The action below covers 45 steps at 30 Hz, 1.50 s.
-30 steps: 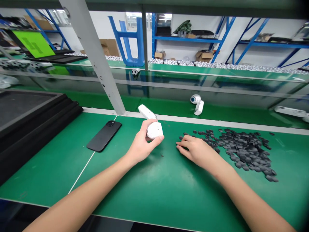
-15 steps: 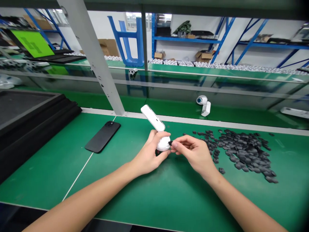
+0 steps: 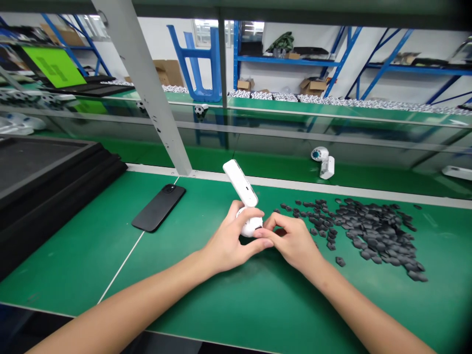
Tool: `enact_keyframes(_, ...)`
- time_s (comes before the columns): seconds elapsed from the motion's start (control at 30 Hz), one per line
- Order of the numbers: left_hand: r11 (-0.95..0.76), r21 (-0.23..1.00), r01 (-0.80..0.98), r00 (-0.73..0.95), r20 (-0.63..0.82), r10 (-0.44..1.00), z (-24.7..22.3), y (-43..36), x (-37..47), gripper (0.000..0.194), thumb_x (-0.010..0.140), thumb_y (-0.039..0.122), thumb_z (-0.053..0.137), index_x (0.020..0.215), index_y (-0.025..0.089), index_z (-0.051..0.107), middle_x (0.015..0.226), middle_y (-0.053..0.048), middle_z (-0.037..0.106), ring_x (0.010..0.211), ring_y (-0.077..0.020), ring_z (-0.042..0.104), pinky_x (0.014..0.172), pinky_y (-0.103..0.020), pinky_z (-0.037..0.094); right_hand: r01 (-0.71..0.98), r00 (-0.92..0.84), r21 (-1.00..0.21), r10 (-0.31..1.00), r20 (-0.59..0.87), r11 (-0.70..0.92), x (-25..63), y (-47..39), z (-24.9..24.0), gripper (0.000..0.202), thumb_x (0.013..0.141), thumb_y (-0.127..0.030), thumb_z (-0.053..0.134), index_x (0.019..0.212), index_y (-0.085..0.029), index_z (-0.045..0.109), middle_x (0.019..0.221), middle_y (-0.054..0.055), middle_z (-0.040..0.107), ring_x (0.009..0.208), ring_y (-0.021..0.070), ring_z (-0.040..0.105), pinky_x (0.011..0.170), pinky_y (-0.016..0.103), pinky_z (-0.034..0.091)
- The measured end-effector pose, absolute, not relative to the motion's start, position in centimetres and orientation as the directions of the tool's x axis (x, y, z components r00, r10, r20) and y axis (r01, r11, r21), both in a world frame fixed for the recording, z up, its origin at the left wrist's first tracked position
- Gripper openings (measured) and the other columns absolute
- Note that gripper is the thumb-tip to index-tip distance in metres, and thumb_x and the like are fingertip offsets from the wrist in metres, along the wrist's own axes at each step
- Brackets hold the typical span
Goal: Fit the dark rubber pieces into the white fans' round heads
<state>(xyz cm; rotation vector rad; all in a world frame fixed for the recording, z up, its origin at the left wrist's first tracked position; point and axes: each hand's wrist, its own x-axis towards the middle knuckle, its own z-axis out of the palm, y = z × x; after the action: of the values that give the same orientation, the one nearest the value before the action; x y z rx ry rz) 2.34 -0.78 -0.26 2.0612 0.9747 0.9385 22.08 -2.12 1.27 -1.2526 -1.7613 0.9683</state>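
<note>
My left hand (image 3: 232, 241) is closed around the round, ball-shaped end of a white plastic device (image 3: 240, 184). Its flat, rounded bar sticks up and tilts to the left above my fingers. Against the right side of the ball, my right hand (image 3: 293, 240) pinches with thumb and forefinger at a small black piece (image 3: 258, 228), of which only a dark edge shows. The tips of both thumbs lie close together there. To the right of my right hand, a heap of small black, many-sided pieces (image 3: 376, 228) spreads over the green tabletop (image 3: 236, 305).
A black phone (image 3: 159, 208) lies to the left, beside a stack of black trays (image 3: 51, 182). Behind the table's pale rim, another white device (image 3: 324, 163) lies on a green surface. A grey post (image 3: 147, 93) rises at the back edge. Farther off stands a blue stool (image 3: 199, 64).
My right hand has moved in against the ball, and the black piece, earlier in plain view between the fingertips, is now mostly hidden. My left thumb has stretched right, and the device stands slightly steeper.
</note>
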Motion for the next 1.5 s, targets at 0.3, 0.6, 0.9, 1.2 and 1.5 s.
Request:
enact_keyframes(0.3, -0.499, 0.795, 0.345, 0.470, 0.314, 0.825, 0.1, -0.6, 2.3, 0.045, 0.091, 0.043, 0.075, 0.129, 0.028, 0.056, 0.118, -0.005, 0.047, 0.102, -0.0196, 0.057, 0.091, -0.032, 0.050, 0.413, -0.311, -0.870, 0.939, 0.144, 0.270, 22.4, -1.6, 0.4, 0.034, 0.097, -0.038, 0.070, 0.073, -0.021, 0.055, 0.071, -0.003, 0.063, 0.066, 0.0141, 0.054, 0.061, 0.026, 0.039)
enact_keyframes(0.6, -0.366, 0.906, 0.211, 0.393, 0.264, 0.881, -0.2, 0.2, 1.8, 0.022, 0.100, 0.039, 0.061, 0.118, 0.026, 0.065, 0.100, -0.001, 0.052, 0.078, -0.0139, 0.050, 0.073, -0.028, 0.040, 0.681, -0.253, -0.659, 0.947, 0.198, 0.320, 28.5, 1.1, 1.6, 0.031, 0.107, -0.042, 0.053, 0.096, -0.024, 0.076, 0.095, 0.002, 0.075, 0.085, 0.0212, 0.069, 0.078, 0.033, 0.051)
enact_keyframes(0.9, -0.351, 0.876, 0.331, 0.448, 0.181, 0.875, -0.1, 0.8, 1.1, 0.069, 0.097, 0.041, 0.065, 0.159, 0.035, 0.033, 0.116, -0.006, 0.064, 0.079, -0.0168, 0.057, 0.073, -0.031, 0.047, 0.791, -0.412, -0.444, 0.903, 0.123, 0.421, 28.3, 1.5, 0.3, 0.014, 0.100, -0.033, 0.068, 0.106, -0.024, 0.077, 0.104, 0.003, 0.070, 0.092, 0.0214, 0.068, 0.084, 0.033, 0.052)
enact_keyframes(1.2, -0.377, 0.863, 0.335, 0.384, 0.240, 0.891, -0.9, 1.3, 1.3, 0.057, 0.093, 0.038, 0.070, 0.143, 0.022, 0.048, 0.139, -0.013, 0.059, 0.123, -0.0300, 0.060, 0.106, -0.044, 0.048, 0.841, -0.222, -0.475, 0.966, 0.132, 0.258, 26.4, 1.1, 0.6, 0.017, 0.095, -0.020, 0.061, 0.082, -0.018, 0.072, 0.081, 0.006, 0.072, 0.073, 0.0220, 0.068, 0.071, 0.036, 0.051)
enact_keyframes(1.5, -0.362, 0.859, 0.360, 0.466, 0.171, 0.868, -1.2, 0.6, 2.1, 0.034, 0.093, 0.034, 0.067, 0.123, 0.019, 0.059, 0.115, -0.009, 0.071, 0.099, -0.0246, 0.068, 0.089, -0.039, 0.055, 0.058, -0.274, -0.982, 0.943, -0.188, -0.179, 23.4, -1.3, 2.3, 0.031, 0.086, -0.046, 0.082, 0.090, -0.018, 0.069, 0.083, 0.007, 0.080, 0.080, 0.0202, 0.077, 0.074, 0.027, 0.062)
